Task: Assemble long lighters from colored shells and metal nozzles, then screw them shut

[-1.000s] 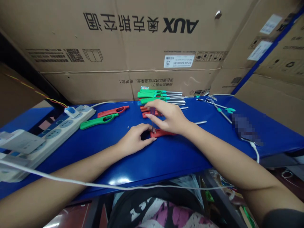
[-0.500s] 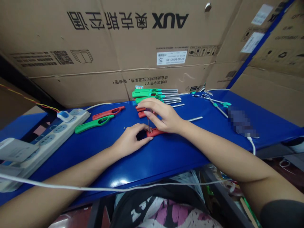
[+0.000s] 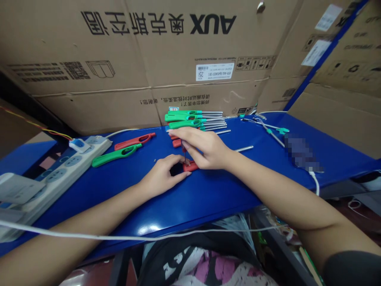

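A red long-nosed lighter [image 3: 190,166] lies flat on the blue table, its metal tube pointing right. My left hand [image 3: 163,174] pinches the lighter's handle end between thumb and fingers. Above it, my right hand [image 3: 206,149] is closed around the top of a screwdriver [image 3: 185,155], whose thin shaft stands upright with its tip on the handle end. The right hand covers the middle of the lighter. Just behind the hands lies a pile of green lighters [image 3: 184,116] with metal tubes, and some red ones [image 3: 176,143] partly hidden by my fingers.
Left of the hands lie a red handle shell [image 3: 131,142] and a green handle shell [image 3: 114,156], beside a white power strip [image 3: 65,169]. Wired lighter parts [image 3: 275,135] and a blurred-out device [image 3: 302,153] are at right. A white cable [image 3: 133,237] crosses in front. Cardboard [image 3: 166,51] stands behind.
My right hand has turned slightly around the screwdriver, its fingers shifting a little left and flatter. The left hand and the red lighter stay in place.
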`<state>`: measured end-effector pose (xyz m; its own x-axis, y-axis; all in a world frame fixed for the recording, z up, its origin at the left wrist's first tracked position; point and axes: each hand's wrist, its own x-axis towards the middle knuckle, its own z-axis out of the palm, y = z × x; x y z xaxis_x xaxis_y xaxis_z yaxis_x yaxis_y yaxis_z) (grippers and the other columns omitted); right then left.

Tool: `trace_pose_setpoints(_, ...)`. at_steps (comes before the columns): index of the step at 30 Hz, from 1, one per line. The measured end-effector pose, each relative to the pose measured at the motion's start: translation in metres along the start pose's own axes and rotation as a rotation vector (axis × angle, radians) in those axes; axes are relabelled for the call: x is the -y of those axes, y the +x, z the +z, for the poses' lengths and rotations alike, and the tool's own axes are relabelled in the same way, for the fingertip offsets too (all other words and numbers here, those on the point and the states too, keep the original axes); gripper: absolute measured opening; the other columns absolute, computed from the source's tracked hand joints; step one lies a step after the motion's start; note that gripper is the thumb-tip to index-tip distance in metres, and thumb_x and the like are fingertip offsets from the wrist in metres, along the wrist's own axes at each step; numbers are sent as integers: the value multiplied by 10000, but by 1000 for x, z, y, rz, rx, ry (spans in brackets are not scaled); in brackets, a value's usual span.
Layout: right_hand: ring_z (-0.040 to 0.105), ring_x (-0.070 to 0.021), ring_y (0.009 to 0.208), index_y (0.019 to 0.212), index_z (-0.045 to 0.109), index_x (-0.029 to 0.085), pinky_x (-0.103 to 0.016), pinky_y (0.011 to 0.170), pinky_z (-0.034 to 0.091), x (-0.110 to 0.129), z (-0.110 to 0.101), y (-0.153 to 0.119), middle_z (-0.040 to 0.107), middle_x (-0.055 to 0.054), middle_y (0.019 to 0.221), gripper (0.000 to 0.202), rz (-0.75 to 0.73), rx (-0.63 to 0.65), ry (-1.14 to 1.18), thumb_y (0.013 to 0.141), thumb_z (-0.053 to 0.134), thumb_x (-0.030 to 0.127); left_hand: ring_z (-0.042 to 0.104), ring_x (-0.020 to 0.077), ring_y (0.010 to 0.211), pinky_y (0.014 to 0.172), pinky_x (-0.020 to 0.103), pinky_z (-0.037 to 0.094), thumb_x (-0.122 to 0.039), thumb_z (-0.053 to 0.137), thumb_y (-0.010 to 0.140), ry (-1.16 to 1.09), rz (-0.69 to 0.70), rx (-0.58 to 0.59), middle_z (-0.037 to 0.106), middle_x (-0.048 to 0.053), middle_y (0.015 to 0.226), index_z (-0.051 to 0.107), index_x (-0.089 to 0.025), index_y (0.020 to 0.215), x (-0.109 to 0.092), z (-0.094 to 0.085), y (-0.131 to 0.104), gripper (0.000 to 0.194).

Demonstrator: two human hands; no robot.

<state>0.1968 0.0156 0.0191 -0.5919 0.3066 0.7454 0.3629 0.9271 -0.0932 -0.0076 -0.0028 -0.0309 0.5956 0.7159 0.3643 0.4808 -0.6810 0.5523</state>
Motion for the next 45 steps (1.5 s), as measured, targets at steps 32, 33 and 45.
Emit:
trace_pose_setpoints(32, 712, -151, 932, 1167, 697, 179, -292, 858, 568, 3, 6, 1, 755, -74, 1090, 289, 191, -83, 160, 1010, 488, 303, 692, 223, 947, 890, 363, 548, -360, 668, 890, 9, -15, 16, 736, 34, 1029, 654, -212, 1023, 0, 0, 1, 200)
trace_pose_setpoints(33, 712, -155, 930, 1118, 715, 182, -290, 855, 565, 2, 4, 1, 760, -72, 1069, 269, 176, -83, 115, 1001, 516, 321, 692, 222, 956, 895, 361, 546, -355, 669, 890, 9, -11, 14, 736, 32, 1035, 654, -213, 1027, 0, 0, 1, 198)
trace_pose_setpoints(45, 708, -111, 831, 1172, 669, 165, -252, 806, 566, 0, 2, 3, 758, -49, 1054, 275, 156, -45, 255, 1011, 451, 212, 694, 212, 961, 900, 345, 536, -335, 688, 887, -4, 10, 13, 736, 22, 1039, 656, -210, 1036, 0, -1, 1, 197)
